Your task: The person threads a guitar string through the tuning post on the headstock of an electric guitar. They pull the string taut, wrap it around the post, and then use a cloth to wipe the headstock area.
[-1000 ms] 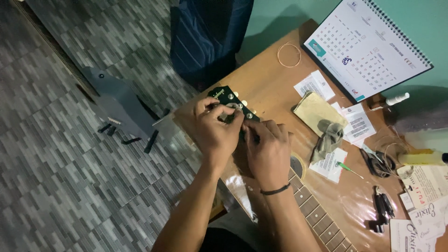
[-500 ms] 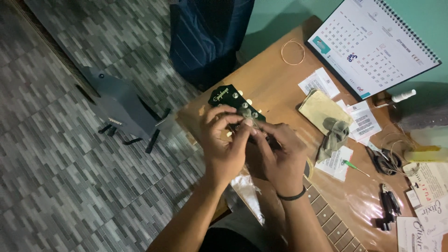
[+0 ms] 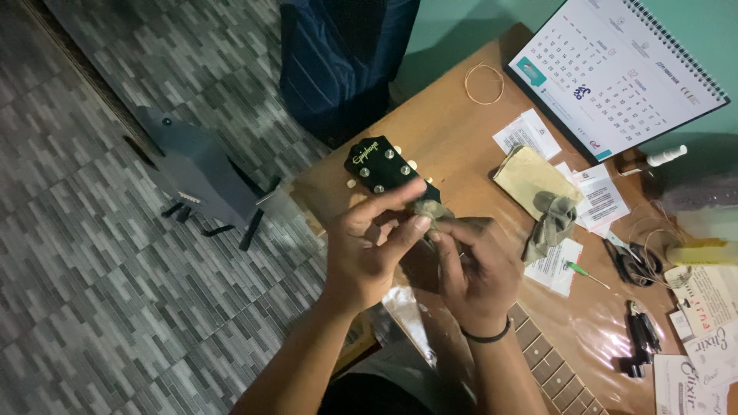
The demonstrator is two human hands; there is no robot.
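wiping near the nut: both hands meet just below the black guitar headstock (image 3: 382,167), which lies on the wooden counter (image 3: 450,131). left hand (image 3: 367,250) and right hand (image 3: 477,269) have fingers closed on a small grey cloth (image 3: 427,210). judged step: cleaning the neck; the next move calls for steady rubbing along the fretboard (image 3: 550,365).

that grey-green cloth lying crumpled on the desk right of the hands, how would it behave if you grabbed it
The crumpled cloth lies in soft folds draped over a tan paper sheet, so it probably hangs limp and floppy when lifted. It looks thin, likely light for its size. Being fabric, it should neither roll nor break, though dragging it might shift the paper slips beside it.
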